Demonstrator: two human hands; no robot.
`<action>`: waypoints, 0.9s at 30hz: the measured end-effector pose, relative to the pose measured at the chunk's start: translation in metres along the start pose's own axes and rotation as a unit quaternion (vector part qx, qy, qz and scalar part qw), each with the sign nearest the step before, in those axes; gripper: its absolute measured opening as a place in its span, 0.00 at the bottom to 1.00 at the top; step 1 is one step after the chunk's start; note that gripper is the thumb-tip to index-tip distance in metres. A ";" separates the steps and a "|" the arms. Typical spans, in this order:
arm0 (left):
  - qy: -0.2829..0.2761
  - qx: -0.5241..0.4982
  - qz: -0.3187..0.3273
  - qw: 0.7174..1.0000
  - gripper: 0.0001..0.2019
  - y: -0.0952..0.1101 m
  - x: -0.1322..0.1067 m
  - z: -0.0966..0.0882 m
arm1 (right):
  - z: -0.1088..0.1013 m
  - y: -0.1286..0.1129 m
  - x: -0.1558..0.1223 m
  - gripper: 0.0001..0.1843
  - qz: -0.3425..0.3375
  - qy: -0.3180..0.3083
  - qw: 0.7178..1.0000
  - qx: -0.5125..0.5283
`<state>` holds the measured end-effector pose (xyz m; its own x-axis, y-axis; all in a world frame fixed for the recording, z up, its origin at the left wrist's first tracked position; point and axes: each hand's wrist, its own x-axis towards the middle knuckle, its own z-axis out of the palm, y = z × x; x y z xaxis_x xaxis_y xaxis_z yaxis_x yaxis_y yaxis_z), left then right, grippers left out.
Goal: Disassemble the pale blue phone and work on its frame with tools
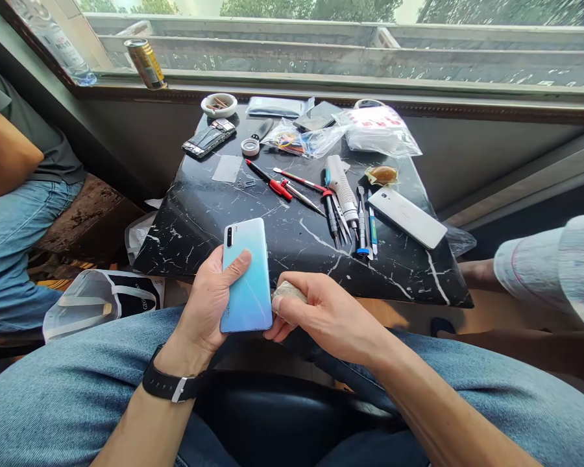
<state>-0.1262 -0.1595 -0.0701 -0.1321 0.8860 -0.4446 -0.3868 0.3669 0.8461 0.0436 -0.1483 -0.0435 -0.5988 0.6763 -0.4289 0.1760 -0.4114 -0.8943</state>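
At the near edge of the black table, a blue phone between two hands

Seen from above, the blue phone is held over the lap, its upper part overlapping the tabletop in view and its lower end on the near side of the front edge. To its left, marbled surface runs out to the corner, leaving open room on that side; ahead, more dark stone lies between the phone and a red-and-black pen. Room narrows to the right, where a white tool lies among screwdrivers and tweezers, and a white phone slants near the right edge.

The left hand grips the blue phone from its left side, thumb laid across the back, the other fingers mostly hidden beneath. The right hand pinches a grey wad between thumb and forefinger, the remaining fingers curled under, right beside the phone's lower right edge; whether they touch it I cannot tell.

Back side up, the phone shades from pale aqua to violet at the bottom. A dark camera strip sits at the upper left, lettering runs along the lower left, and a pale streak of light crosses the glossy back.
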 end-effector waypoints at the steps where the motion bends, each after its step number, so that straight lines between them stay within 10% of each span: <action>1: 0.001 0.001 0.001 1.000 0.19 0.000 0.000 0.000 | 0.000 0.001 0.000 0.07 -0.001 0.001 1.000 0.003; 27: 0.037 -0.001 0.022 0.999 0.18 -0.005 0.000 0.001 | 0.001 0.001 -0.004 0.10 -0.025 0.052 0.993 -0.100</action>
<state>-0.1234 -0.1607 -0.0738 -0.2162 0.8779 -0.4271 -0.3800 0.3273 0.8651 0.0455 -0.1517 -0.0424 -0.5288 0.7568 -0.3842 0.3058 -0.2524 -0.9180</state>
